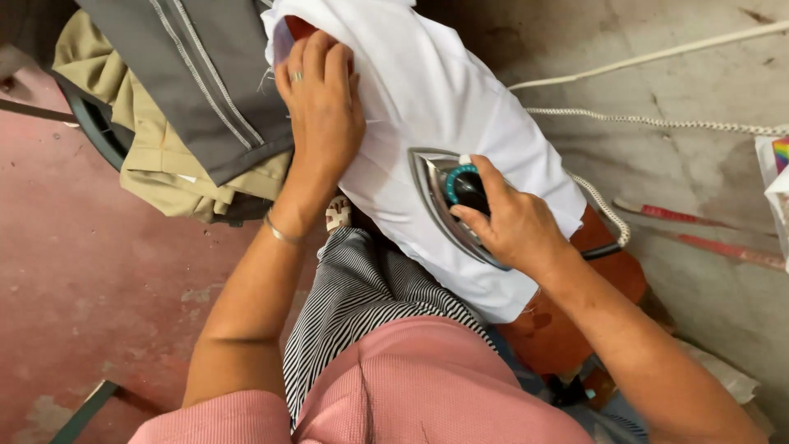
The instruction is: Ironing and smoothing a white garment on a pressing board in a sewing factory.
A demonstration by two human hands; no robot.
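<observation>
On the white cloth (427, 90), mid-scene, the right hand (514, 226) is closed around the iron (448, 201). Left hand (320, 103) lies open, flat on the cloth's far-left part, beside grey and tan clothes (197, 99).

The left hand (322, 103) was laid flat, palm down, fingers together and extended, forearm stretched forward. The right hand (509, 222) was curled closed, wrist bent inward.

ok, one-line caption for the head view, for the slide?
Right hand grips an iron on white cloth; left hand presses the cloth flat beside a grey garment.
</observation>
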